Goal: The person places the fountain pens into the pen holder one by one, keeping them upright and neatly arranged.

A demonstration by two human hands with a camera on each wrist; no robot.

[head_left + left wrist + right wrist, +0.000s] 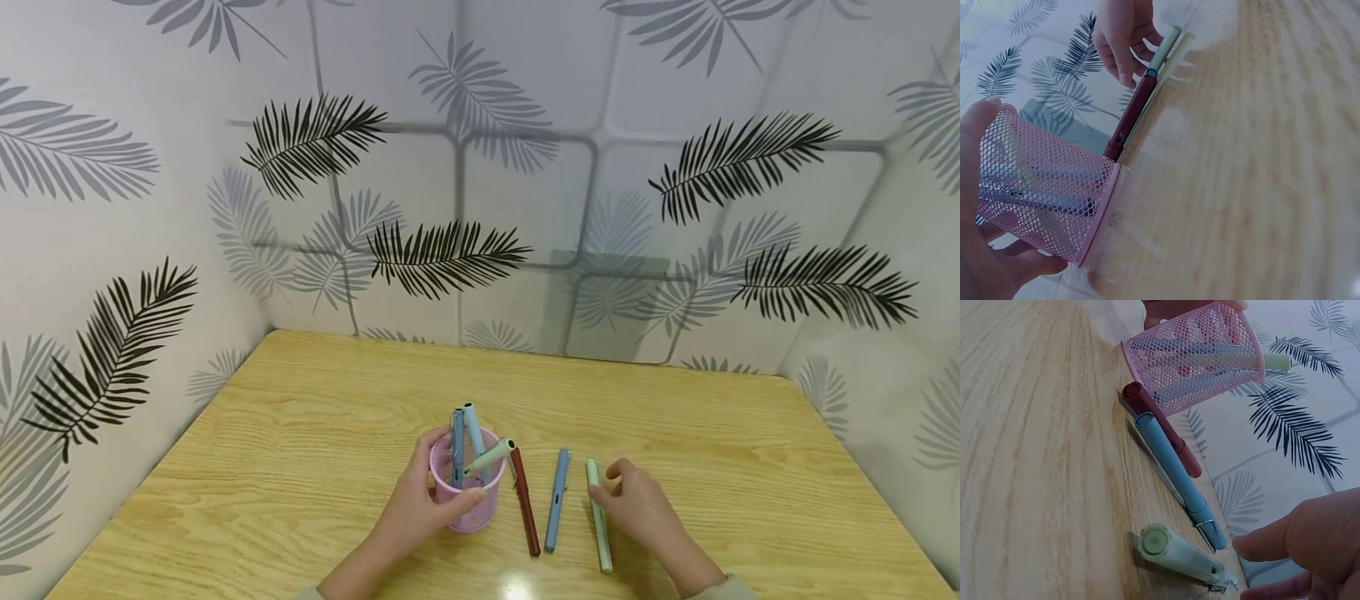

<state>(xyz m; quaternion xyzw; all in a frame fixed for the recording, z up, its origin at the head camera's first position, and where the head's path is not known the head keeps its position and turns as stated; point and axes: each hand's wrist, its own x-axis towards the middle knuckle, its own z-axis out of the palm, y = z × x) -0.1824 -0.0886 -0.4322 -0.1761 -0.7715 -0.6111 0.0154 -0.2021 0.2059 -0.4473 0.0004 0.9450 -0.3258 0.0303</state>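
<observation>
My left hand point(420, 493) grips a pink mesh pen cup point(483, 510) that stands upright on the table, thumb at the front and fingers round the far side. Inside lean a blue pen point(458, 454), a light blue pen point(474, 429) and a pale green pen point(492, 455) that sticks out to the right. Right of the cup lie a dark red pen point(527, 507), a blue pen point(557, 502) and a pale green pen point(601, 533). My right hand point(643, 505) hovers at the upper part of that green pen; in the right wrist view its fingers point(1266, 540) are bent loosely beside it.
The wood-grain table point(300, 433) reaches back to a wall point(517, 192) with a leaf pattern. Similar leaf-patterned sides rise at left and right. A bright light reflection shows near the front edge.
</observation>
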